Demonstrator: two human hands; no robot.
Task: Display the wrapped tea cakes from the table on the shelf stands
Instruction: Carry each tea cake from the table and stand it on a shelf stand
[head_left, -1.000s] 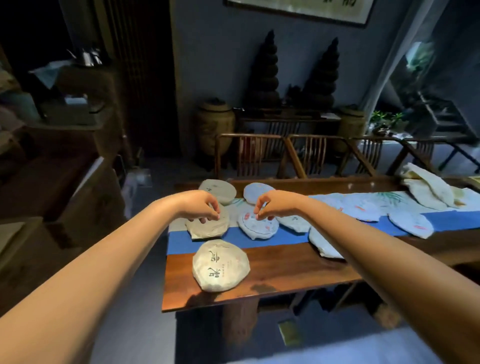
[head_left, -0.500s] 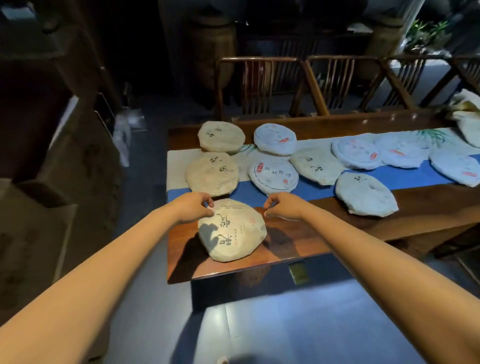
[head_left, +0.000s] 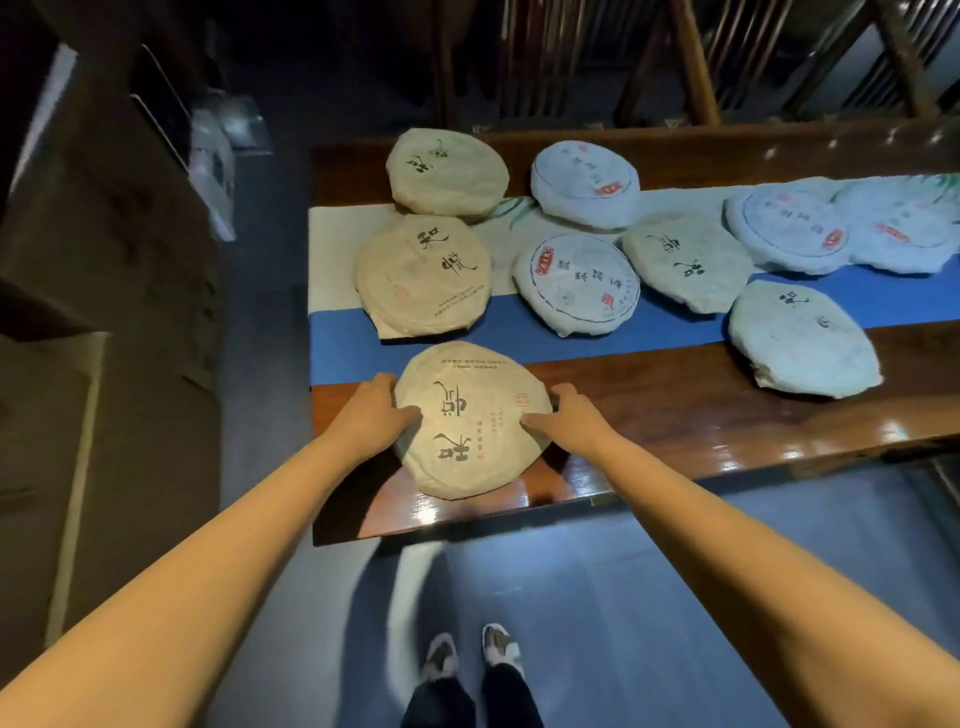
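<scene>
nearest tea cake (head_left: 470, 421) on table (head_left: 675, 415), gripped between left hand (head_left: 371, 413) and right hand (head_left: 563, 415)

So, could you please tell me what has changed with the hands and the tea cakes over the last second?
Both hands came back from the middle cakes to the nearest cake. The left hand now grips its left edge and the right hand its right edge, thumbs on top. The cake lies on the table, not visibly lifted. The other cakes have not moved.

Left hand (head_left: 375, 415), right hand (head_left: 566, 420) gripping
</scene>
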